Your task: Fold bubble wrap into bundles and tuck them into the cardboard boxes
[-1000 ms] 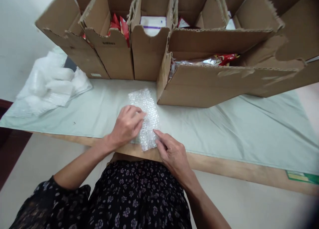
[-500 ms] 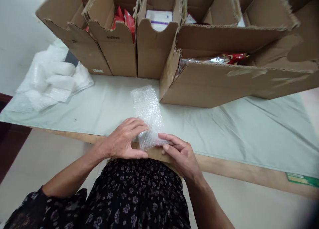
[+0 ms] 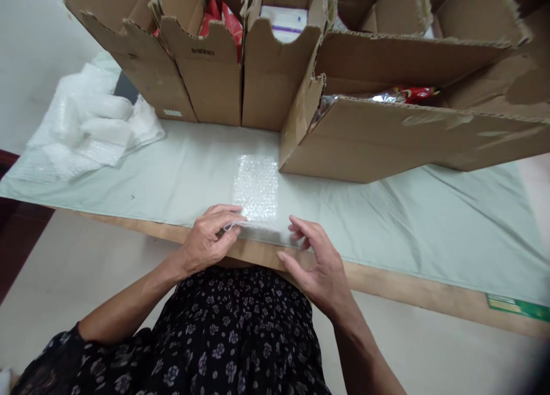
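Where a plain wooden table (image 3: 378,281) is covered by a pale green cloth (image 3: 369,229), the far side is taken up by a row of tall, narrow, brown cardboard bins (image 3: 206,88), with a long brown cardboard bin (image 3: 365,145) set across the front of the row at right. A black garment printed with pale flowers (image 3: 240,332) is worn by the person, close to the front edge. At far left, beside the row, a rumpled heap of white bubble wrap (image 3: 71,120) is piled.

A flat, clear bubble-wrap sheet (image 3: 258,183) is laid near the front edge, left of the long bin's near corner. Its long axis, as judged, is directed away from the body; the near end is lifted into a thin flap, seen edge-on and running left to right. Whether anything is enclosed cannot be told.

The flap's left end is pinched between thumb and fingers of the bare left hand (image 3: 210,234); from there the sheet is placed ahead and to the right. The bare right hand (image 3: 318,263) is held with thumb and fingers spread, just beside the flap's right end, no contact made out; from there the sheet is placed ahead and to the left. The left hand is the nearer.

Smallest noted: red glossy packets (image 3: 232,22), held in the second bin from left.
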A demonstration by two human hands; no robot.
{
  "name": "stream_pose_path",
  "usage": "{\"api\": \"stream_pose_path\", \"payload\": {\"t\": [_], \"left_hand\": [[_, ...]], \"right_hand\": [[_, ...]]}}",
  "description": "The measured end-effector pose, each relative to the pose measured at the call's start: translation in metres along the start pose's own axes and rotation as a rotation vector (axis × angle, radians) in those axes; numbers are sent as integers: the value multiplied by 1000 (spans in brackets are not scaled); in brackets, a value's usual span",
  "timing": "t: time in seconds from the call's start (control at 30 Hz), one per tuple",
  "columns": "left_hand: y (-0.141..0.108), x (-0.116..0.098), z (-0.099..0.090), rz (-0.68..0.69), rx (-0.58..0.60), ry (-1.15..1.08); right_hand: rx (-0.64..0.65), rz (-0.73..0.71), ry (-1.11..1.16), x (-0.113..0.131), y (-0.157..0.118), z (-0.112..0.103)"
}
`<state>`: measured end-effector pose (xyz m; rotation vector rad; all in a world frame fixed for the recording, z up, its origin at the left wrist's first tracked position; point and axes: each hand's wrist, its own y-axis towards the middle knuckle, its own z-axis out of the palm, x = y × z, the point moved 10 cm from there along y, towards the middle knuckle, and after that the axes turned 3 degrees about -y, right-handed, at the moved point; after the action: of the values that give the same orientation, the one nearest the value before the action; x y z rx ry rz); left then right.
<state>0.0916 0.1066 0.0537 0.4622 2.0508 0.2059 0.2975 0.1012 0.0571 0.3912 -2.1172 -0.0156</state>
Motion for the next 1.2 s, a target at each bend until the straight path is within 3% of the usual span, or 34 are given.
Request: {"api": "stream_pose_path", "payload": {"t": [0.13, 0.27, 0.4, 0.53, 0.73, 0.87, 1.0, 1.1, 1.2], "left_hand": [[-3, -1, -1, -22, 42, 4], [-7, 0, -4, -63, 34, 31], [-9, -2, -10, -37, -51, 31], [-11, -5, -16, -6, -186, 226], [-11, -4, -12, 2, -203, 392], [-12, -3, -12, -18, -204, 438], [-14, 0, -11, -71, -191, 440], [-16, 3, -9, -89, -183, 436], [-17, 4, -8, -84, -162, 428]], "right_hand": [[86, -117, -69, 13, 14, 25], [155, -4, 41, 6, 22, 48], [114, 106, 100, -3, 24, 52], [101, 156, 45, -8, 29, 54], [31, 184, 47, -18, 32, 48], [-77, 34, -45, -9, 26, 33], [-225, -285, -297, 28, 6, 18], [-105, -437, -442, 44, -4, 33], [40, -486, -525, 43, -3, 52]]}}
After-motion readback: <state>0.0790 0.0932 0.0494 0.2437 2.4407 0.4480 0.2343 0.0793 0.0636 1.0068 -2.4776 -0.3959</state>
